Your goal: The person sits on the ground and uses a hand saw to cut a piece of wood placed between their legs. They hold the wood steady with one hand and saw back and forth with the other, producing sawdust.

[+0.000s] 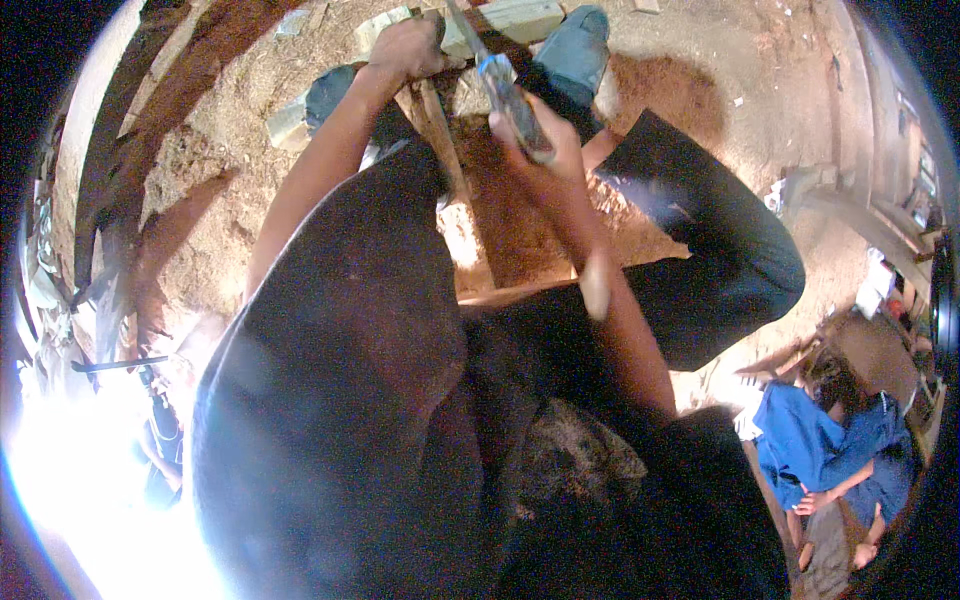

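One long-bladed hand tool (500, 80): upper centre; tip cut off by the frame.
Right hand (563, 142): wrapped round its handle.
Left hand (408, 48): beside pale timber (530, 18); finger closure cannot be told.
Co-worker in blue (810, 430): lower right.
Glare (100, 500): obscures lower left.

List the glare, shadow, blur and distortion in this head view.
Head view: white glare washes out the lower left; a dark shadow lies on the ground toward the upper right; the right hand and its tool look soft, perhaps from motion; grain speckles the dark shirt; the fisheye bends the long board at left, with black corners.
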A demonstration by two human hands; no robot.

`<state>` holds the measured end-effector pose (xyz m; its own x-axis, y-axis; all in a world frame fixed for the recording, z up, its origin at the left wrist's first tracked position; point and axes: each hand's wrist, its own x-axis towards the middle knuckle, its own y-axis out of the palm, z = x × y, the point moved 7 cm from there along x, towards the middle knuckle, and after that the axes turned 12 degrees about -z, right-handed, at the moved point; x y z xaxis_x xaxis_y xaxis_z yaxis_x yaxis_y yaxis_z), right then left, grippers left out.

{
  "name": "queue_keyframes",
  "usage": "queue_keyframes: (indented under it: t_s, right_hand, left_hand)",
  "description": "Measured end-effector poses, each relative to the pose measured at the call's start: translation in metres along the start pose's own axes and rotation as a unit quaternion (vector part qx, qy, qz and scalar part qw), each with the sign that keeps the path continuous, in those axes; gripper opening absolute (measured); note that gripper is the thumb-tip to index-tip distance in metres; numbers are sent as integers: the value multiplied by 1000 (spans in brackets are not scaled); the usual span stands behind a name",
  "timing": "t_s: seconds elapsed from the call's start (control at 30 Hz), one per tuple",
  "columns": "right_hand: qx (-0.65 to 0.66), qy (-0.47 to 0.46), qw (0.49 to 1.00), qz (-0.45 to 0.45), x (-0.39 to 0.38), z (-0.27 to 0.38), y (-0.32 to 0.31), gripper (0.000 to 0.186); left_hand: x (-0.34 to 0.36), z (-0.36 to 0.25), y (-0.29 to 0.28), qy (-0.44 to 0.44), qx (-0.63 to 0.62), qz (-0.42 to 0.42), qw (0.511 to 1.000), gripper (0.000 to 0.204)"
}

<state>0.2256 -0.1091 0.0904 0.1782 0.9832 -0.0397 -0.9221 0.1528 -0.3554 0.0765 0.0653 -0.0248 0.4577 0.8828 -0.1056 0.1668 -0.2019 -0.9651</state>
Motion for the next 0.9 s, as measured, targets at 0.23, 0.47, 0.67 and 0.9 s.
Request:
queue_keyframes:
  t_s: [0.23,0.47,0.67,0.9]
  right_hand:
    - [-64,71,995,-20,-69,11,-40,36]
    - [-85,47,995,-9,-32,-8,-18,37]
    - [-35,123,992,-9,-54,14,-39,33]
    - [62,205,974,-74,-74,12,-38,34]
  left_hand:
    - [-4,-1,4,-4,14,-13,1000,67]
    - [-3,12,10,-14,17,-12,1000,64]
    - [1,-2,-1,-21,-18,-15,1000,67]
    - [3,2,0,-45,-3,8,999,73]
